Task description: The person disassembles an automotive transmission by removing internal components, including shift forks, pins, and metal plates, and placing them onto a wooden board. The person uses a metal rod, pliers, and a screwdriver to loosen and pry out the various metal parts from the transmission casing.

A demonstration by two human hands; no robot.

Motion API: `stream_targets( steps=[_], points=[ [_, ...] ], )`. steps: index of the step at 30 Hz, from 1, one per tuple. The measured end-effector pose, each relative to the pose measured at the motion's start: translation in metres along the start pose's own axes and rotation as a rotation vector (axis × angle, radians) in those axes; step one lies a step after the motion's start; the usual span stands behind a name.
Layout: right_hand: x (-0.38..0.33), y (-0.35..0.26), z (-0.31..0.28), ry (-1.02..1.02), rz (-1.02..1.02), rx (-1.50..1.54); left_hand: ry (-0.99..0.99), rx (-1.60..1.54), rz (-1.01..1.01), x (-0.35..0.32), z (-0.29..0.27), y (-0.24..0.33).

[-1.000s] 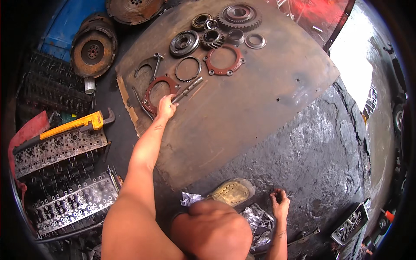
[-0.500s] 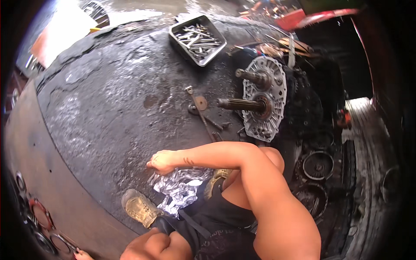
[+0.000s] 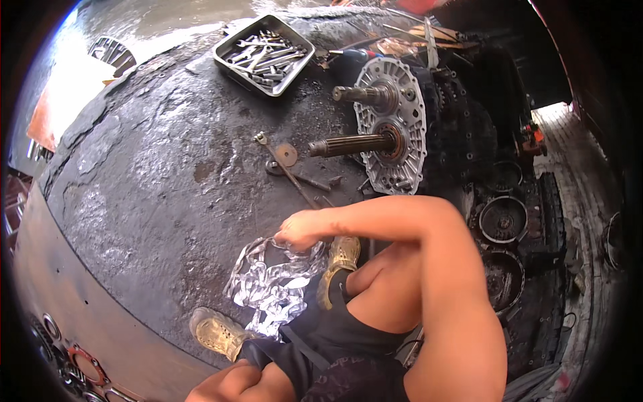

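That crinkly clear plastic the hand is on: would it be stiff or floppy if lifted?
Probably floppy: the clear plastic sheet lies crumpled in loose folds on the dark floor. It looks thin, so likely very light. Its glossy wrinkles hint it may be slippery where the right hand touches it, though the grip is unclear.

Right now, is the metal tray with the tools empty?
No, the metal tray is full of wrenches and other small tools, lying in a heap inside it.
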State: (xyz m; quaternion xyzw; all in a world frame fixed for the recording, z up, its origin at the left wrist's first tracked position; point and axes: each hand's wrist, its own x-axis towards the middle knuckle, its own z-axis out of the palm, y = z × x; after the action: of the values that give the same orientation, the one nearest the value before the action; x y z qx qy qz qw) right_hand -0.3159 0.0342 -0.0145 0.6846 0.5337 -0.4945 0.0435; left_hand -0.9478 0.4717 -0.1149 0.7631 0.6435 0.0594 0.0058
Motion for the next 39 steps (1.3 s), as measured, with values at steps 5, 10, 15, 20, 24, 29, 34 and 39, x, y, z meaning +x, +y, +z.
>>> stream_targets(
  steps=[5, 10, 15, 20, 24, 29, 34, 39],
  points=[
    [-0.129, 0.063, 0.007, 0.107, 0.449, 0.327, 0.046, -0.254, 0.164, 0.004, -0.011, 0.09],
    [-0.2, 0.116, 0.123, 0.795, 0.84, 1.583, -0.275, -0.494, 0.486, -0.007, -0.028, 0.287],
    [-0.211, 0.135, 0.15, 1.376, 0.508, 2.108, -0.43, -0.456, 1.058, -0.001, -0.078, 0.444],
    [-0.208, 0.157, 0.145, 1.626, 0.091, 2.185, -0.474, -0.413, 1.557, -0.061, -0.119, 0.585],
    [-0.206, 0.176, 0.153, 1.675, -0.282, 2.388, -0.551, -0.327, 1.828, -0.126, -0.116, 0.675],
    [-0.207, 0.176, 0.146, 1.679, -0.626, 2.523, -0.606, -0.196, 1.794, -0.234, -0.103, 0.797],
    [-0.2, 0.178, 0.129, 1.613, -0.891, 2.648, -0.747, -0.158, 1.687, -0.306, -0.077, 0.879],
    [-0.201, 0.179, 0.129, 1.57, -0.928, 2.704, -0.882, -0.102, 1.474, -0.326, -0.069, 0.891]
  ],
)
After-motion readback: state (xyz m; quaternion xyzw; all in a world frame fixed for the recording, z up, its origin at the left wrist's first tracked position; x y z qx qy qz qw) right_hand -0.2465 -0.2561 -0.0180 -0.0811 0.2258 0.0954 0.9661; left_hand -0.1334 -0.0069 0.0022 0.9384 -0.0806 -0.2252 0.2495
